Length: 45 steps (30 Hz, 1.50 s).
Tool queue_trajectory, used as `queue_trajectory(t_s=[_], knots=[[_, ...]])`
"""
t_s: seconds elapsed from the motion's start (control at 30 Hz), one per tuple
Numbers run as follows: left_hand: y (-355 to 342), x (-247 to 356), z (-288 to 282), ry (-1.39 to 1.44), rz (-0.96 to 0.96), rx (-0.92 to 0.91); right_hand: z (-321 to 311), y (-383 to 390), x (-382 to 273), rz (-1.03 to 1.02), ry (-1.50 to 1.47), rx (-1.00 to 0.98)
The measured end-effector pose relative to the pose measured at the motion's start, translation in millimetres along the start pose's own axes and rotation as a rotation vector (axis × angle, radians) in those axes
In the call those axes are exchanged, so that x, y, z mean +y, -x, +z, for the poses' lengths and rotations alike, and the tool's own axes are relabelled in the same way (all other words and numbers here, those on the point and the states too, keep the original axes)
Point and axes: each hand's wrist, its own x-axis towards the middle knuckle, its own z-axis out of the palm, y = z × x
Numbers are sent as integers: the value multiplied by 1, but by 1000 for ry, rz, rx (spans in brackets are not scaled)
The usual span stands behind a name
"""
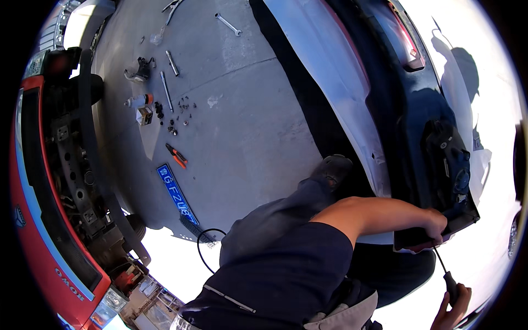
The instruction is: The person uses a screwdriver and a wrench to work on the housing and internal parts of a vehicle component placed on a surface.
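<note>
My right hand [454,309], at the lower right, grips the black handle of a screwdriver [450,283]. Its thin shaft slants up to the fingers of my left hand [436,224]. That hand is closed at the lower corner of a long dark vehicle panel [412,110]; whatever lies between its fingers is hidden. Just above my left hand, a black housing [448,159] with moulded fittings sits on the panel. The screwdriver's tip is too small to make out against the panel's edge.
On the grey floor lie a blue plate [177,193], red-handled pliers [177,157], a wrench [227,25], a spray can [138,100], a small box [144,116] and several small fasteners. A red truck [49,220] stands at left. White sheeting [330,71] lies along the panel.
</note>
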Motion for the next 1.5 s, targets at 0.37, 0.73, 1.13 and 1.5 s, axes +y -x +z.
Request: queue_trajectory(t_s=[0.37, 0.73, 1.13, 1.5], knots=[[-15, -10, 9, 0, 62, 9, -46, -24, -30, -197, 74, -152], [-7, -6, 8, -30, 114, 40, -48, -30, -26, -271, 244, -315], [-3, -14, 3, -30, 154, -25, -33, -9, -1, -123, 27, -376], [-10, -12, -12, 29, 148, -124, -28, -16, 13, 190, -10, -627]])
